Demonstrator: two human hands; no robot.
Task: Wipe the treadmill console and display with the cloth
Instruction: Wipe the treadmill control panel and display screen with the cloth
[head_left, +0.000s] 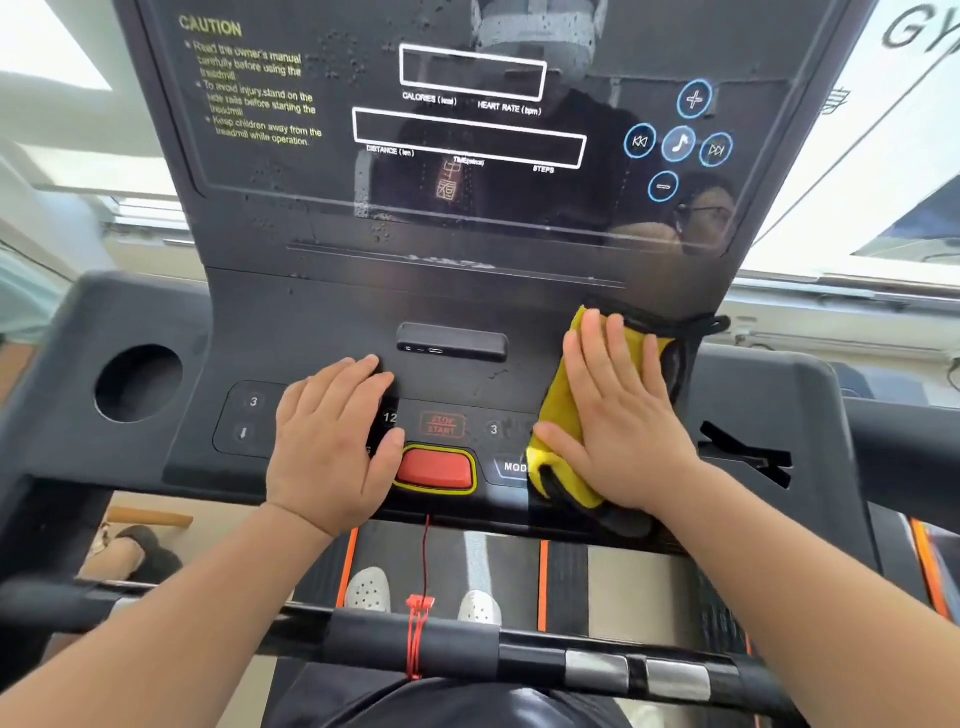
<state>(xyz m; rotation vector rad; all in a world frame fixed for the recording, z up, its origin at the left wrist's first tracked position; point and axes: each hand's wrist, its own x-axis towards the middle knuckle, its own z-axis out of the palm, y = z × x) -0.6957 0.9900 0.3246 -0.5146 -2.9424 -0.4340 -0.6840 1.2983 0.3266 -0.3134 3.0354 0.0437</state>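
The black treadmill console (291, 332) fills the middle of the view, with its glossy display (467, 130) tilted up behind it and speckled with droplets. A yellow cloth (561, 410) with a dark edge lies on the console's right side. My right hand (618, 415) presses flat on the cloth, fingers spread and pointing toward the display. My left hand (332, 441) rests flat on the left button panel, fingers apart, holding nothing and covering some buttons. Between the hands sits the red stop button (436, 467).
A round cup holder (137, 383) sits at the console's left. A red safety cord (418, 613) hangs down to the front handlebar (519, 654). A small black device (452, 340) rests in the tray. My white shoes (369, 590) stand on the belt below.
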